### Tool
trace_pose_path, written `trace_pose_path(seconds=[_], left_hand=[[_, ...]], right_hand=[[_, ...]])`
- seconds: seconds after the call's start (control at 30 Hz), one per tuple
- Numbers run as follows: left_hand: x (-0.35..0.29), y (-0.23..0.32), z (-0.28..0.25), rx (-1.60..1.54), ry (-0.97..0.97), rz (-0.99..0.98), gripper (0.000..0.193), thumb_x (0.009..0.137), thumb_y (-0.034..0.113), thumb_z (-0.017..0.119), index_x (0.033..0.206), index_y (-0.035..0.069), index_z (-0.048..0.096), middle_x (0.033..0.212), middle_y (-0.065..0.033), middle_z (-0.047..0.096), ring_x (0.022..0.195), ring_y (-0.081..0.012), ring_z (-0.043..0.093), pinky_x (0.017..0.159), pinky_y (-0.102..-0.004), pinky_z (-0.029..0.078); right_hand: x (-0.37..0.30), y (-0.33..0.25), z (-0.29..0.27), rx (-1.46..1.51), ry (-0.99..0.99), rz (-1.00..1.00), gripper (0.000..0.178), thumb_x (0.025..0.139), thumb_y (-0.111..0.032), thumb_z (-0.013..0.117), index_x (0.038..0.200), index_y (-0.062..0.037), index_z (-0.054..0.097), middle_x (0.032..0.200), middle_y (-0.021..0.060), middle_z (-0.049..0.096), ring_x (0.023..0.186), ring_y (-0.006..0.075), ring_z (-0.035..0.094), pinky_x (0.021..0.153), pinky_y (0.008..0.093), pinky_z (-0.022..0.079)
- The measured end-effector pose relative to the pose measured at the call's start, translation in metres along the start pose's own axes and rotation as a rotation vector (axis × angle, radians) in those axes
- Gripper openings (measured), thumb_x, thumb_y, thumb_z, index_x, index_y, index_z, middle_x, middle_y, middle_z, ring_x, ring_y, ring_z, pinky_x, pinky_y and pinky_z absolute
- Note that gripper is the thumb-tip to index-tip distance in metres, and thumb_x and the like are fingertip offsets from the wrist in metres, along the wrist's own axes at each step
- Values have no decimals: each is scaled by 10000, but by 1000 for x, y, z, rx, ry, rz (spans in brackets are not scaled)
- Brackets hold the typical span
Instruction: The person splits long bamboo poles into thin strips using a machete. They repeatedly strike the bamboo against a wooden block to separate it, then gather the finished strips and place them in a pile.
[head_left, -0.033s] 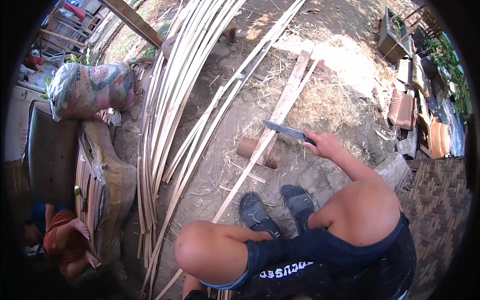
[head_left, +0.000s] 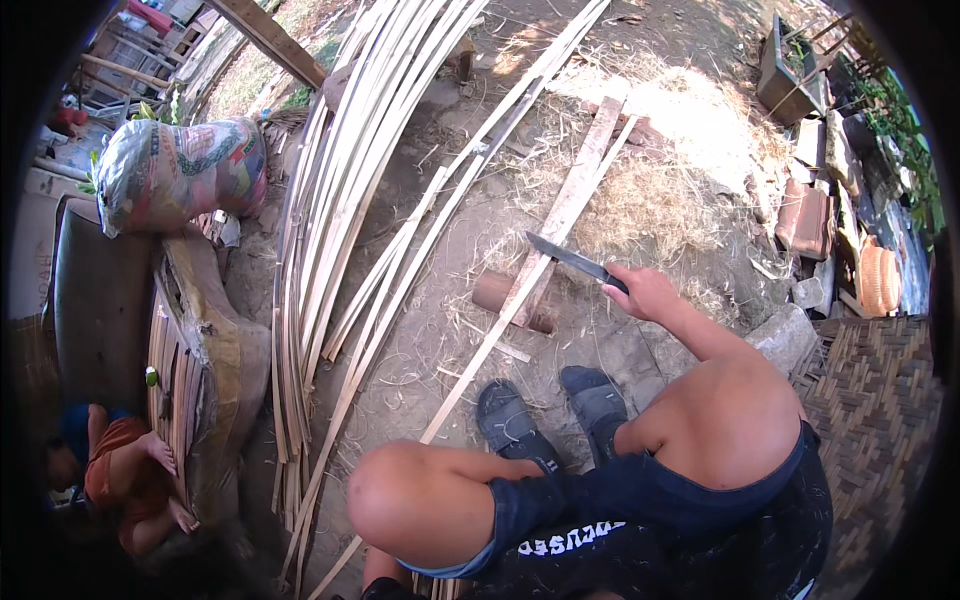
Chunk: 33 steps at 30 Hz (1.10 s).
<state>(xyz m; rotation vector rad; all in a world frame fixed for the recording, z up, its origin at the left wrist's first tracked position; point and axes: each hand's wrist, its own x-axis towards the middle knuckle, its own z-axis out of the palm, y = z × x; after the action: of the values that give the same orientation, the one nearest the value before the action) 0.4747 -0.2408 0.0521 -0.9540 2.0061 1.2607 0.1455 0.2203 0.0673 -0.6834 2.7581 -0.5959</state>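
My right hand (head_left: 645,293) is closed around the dark handle of a knife (head_left: 570,257). The blade points left and lies across a long, thin pale strip (head_left: 485,350), apparently bamboo or wood. This strip slants from the far right, over a narrow wooden board (head_left: 583,172), down past my left knee. The board's near end rests on a short round log (head_left: 492,292). Only part of my left forearm (head_left: 380,566) shows at the lower edge, beside my left knee; the left hand is out of sight.
Many long pale strips (head_left: 345,190) lie left of the board. Fine shavings (head_left: 650,210) cover the ground beyond it. A stuffed sack (head_left: 185,175) sits at the left, and another person (head_left: 130,470) is at the lower left. A woven mat (head_left: 870,430) is on my right.
The knife has tilted slightly, its tip a little higher and its handle a little lower. My right hand keeps its grip, and the strip lies almost the same.
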Motion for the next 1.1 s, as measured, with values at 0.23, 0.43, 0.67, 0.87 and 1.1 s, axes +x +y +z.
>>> trace_pose_path(seconds=[0.23, 0.43, 0.67, 0.87, 1.1], left_hand=[[77, 123, 57, -65, -122, 348, 442, 1014, 402, 525, 965, -17, 656, 633, -35, 598, 542, -82, 553, 508, -252, 440], [86, 46, 22, -108, -300, 171, 426, 1014, 393, 532, 972, -6, 673, 643, -38, 610, 531, -84, 542, 503, -239, 437], [79, 92, 42, -198, -248, 322, 450, 1012, 416, 529, 900, 6, 679, 563, 4, 516, 476, -52, 445, 438, -231, 329], [54, 100, 42, -218, -209, 160, 367, 1031, 311, 513, 828, 28, 630, 590, 17, 520, 494, -44, 431, 451, -223, 339], [48, 61, 26, -167, -133, 248, 316, 1022, 273, 535, 864, 17, 630, 577, 21, 515, 475, -48, 422, 434, -235, 331]], right_hand=[[-20, -67, 30, 28, -112, -141, 438, 967, -427, 535, 1295, -138, 546, 750, 227, 667, 741, 416, 673, 671, 512, 535], [27, 12, -1, 104, 49, 239, 428, 961, -443, 542, 1247, -127, 586, 783, 225, 675, 761, 433, 672, 685, 510, 541], [-4, -19, 19, -12, -55, -66, 427, 948, -438, 566, 1237, -126, 591, 760, 224, 675, 762, 405, 680, 683, 502, 550], [-2, -16, 21, 186, 3, 163, 416, 945, -428, 582, 1234, -129, 602, 806, 232, 686, 763, 421, 679, 722, 510, 546], [24, 35, 2, 179, 79, 295, 419, 963, -425, 546, 1239, -116, 609, 846, 239, 690, 821, 406, 682, 749, 510, 541]])
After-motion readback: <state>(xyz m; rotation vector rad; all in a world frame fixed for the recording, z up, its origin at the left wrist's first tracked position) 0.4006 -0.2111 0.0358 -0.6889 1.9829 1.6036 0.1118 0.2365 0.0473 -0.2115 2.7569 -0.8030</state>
